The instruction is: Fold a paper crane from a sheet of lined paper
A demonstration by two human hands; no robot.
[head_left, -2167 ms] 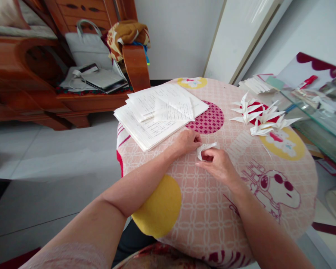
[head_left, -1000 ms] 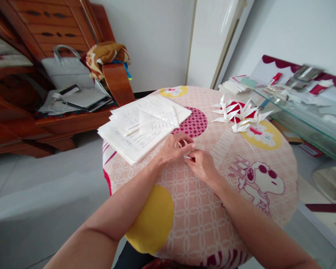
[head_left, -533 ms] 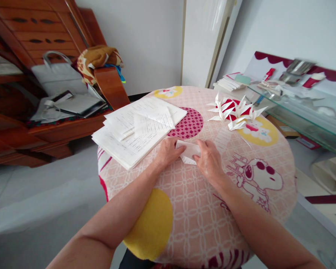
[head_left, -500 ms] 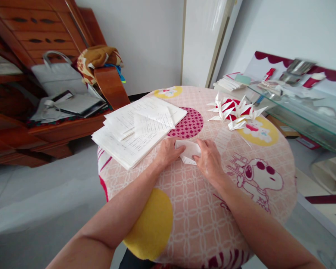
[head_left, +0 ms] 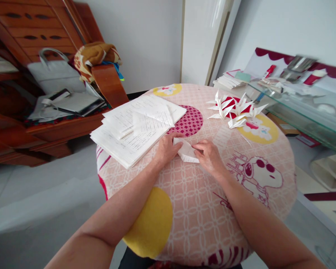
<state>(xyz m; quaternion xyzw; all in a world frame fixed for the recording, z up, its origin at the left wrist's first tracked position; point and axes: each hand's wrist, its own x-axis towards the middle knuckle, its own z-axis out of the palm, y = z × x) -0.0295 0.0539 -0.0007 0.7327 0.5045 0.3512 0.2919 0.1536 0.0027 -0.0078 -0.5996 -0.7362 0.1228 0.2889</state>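
A small folded sheet of white paper (head_left: 188, 152) lies over the middle of the round table, between my two hands. My left hand (head_left: 168, 148) grips its left edge, thumb on top and fingers behind. At the right edge, my right hand (head_left: 208, 154) pinches the paper between thumb and index finger. Faint writing shows along the near flap. Beyond my left hand lies a stack of handwritten sheets (head_left: 134, 149), with a creased sheet (head_left: 154, 118) on top. Several folded paper cranes (head_left: 235, 110) stand in a cluster at the far right.
A pink patterned cloth (head_left: 190, 209) covers the table. To the right is a glass shelf (head_left: 296, 108) bearing papers, a metal container (head_left: 301, 65) and a red marker (head_left: 269, 71). On the left, a wooden bench (head_left: 58, 130) holds a grey bag (head_left: 50, 73) and a brown cloth (head_left: 98, 56).
My right hand's fingers have shifted to a pinch at the paper's right edge, and the paper's outline has turned slightly. My left hand keeps its hold.
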